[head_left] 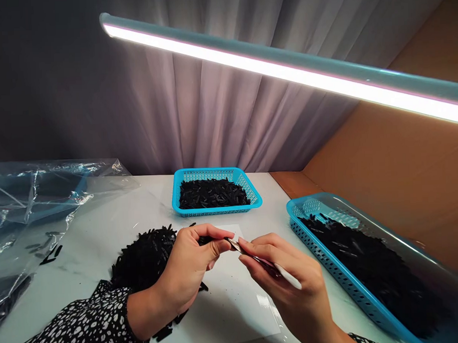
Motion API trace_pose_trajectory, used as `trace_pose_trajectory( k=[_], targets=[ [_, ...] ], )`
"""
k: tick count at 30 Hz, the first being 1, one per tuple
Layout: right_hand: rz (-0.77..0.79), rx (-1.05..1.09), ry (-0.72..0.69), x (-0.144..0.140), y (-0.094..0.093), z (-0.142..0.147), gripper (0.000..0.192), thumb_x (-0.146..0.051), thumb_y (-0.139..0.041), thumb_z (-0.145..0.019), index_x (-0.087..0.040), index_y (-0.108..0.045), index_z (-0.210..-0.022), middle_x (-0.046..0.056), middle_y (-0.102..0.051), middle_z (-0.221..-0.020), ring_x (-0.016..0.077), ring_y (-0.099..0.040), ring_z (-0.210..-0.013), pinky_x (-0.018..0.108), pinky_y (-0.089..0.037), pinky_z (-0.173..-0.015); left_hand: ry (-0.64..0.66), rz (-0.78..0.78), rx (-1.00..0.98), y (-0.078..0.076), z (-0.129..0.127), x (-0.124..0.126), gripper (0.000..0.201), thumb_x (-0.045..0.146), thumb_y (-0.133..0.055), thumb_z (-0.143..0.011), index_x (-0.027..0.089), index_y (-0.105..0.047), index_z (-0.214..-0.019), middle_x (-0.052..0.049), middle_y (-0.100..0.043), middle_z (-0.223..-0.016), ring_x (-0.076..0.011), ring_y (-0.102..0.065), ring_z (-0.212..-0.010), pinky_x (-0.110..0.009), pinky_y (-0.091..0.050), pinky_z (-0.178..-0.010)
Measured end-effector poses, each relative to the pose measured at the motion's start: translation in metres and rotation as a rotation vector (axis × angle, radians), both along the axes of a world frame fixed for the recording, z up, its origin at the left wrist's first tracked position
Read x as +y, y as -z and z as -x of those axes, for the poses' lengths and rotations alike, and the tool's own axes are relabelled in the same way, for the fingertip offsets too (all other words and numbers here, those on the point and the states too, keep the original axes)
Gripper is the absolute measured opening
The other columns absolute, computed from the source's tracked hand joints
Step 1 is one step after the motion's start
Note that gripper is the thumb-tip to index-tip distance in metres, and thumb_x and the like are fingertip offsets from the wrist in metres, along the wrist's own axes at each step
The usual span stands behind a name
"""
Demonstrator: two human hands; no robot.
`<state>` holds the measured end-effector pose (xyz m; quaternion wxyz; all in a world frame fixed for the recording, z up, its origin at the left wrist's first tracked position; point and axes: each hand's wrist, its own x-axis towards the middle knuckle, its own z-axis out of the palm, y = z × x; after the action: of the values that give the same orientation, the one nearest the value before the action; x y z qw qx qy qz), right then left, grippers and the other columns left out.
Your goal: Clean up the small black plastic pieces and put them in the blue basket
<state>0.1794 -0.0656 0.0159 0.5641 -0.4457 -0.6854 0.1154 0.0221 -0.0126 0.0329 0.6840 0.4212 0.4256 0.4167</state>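
My left hand (182, 268) is closed in a pinch on a small dark piece (229, 239), mostly hidden by the finger and thumb. My right hand (296, 284) is wrapped round a slim metal hand tool with a white end (289, 277); its exact kind cannot be made out. The tool's shiny tip meets the dark piece between the two hands. Below and behind my left hand lies a heap of thin black strips (142, 257), partly covered by the hand and sleeve. A white sheet (230, 311) lies under the hands.
A blue perforated basket (218, 210) of black pieces stands at the back. Another blue basket (353, 292), at right, holds more under a clear cover. Clear plastic (75, 197) spreads at left, near a few loose strips (51, 255). A lit tube lamp (285, 74) hangs above.
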Motion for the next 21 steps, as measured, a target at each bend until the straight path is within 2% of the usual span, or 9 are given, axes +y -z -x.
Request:
trace_pose_trajectory(
  k=[9, 13, 17, 21],
  targets=[
    [-0.006, 0.005, 0.012, -0.001, 0.003, 0.0, 0.019, -0.008, -0.07, -0.083, -0.02, -0.078, -0.096, 0.004, -0.068, -0.073, 0.0139, -0.062, -0.058, 0.023, -0.047, -0.045, 0.018, -0.029, 0.04, 0.001, 0.0, 0.002, 0.018, 0.029, -0.083, -0.062, 0.017, -0.078, -0.074, 0.005, -0.053, -0.047, -0.0042, -0.029, -0.045, -0.022, -0.019, -0.047],
    [0.036, 0.096, 0.042, -0.001, 0.002, 0.002, 0.015, -0.014, -0.069, -0.084, -0.021, -0.078, -0.095, 0.002, -0.068, -0.071, 0.0138, -0.06, -0.056, 0.024, -0.046, -0.046, 0.033, -0.026, 0.046, 0.001, 0.0, 0.002, 0.02, 0.03, -0.083, -0.062, 0.016, -0.078, -0.076, 0.005, -0.053, -0.048, -0.0043, -0.029, -0.046, -0.022, -0.018, -0.047],
    [0.156, 0.158, 0.147, 0.01, 0.009, -0.013, 0.014, -0.027, -0.068, -0.085, -0.022, -0.077, -0.095, 0.002, -0.069, -0.074, 0.0146, -0.057, -0.056, 0.026, -0.046, -0.049, 0.045, -0.028, 0.045, 0.0, 0.0, 0.001, 0.022, 0.03, -0.082, -0.064, 0.016, -0.077, -0.08, 0.0, -0.065, -0.059, -0.0037, -0.029, -0.046, -0.023, -0.018, -0.047],
    [0.355, -0.011, 0.23, 0.029, 0.033, -0.041, 0.02, -0.036, -0.065, -0.084, -0.021, -0.076, -0.09, 0.006, -0.072, -0.079, 0.0212, -0.062, -0.069, 0.031, -0.048, -0.063, 0.073, -0.053, 0.021, -0.003, 0.001, 0.001, 0.023, 0.032, -0.081, -0.067, 0.016, -0.074, -0.082, -0.003, -0.071, -0.07, -0.0033, -0.029, -0.046, -0.023, -0.019, -0.048]
  ],
)
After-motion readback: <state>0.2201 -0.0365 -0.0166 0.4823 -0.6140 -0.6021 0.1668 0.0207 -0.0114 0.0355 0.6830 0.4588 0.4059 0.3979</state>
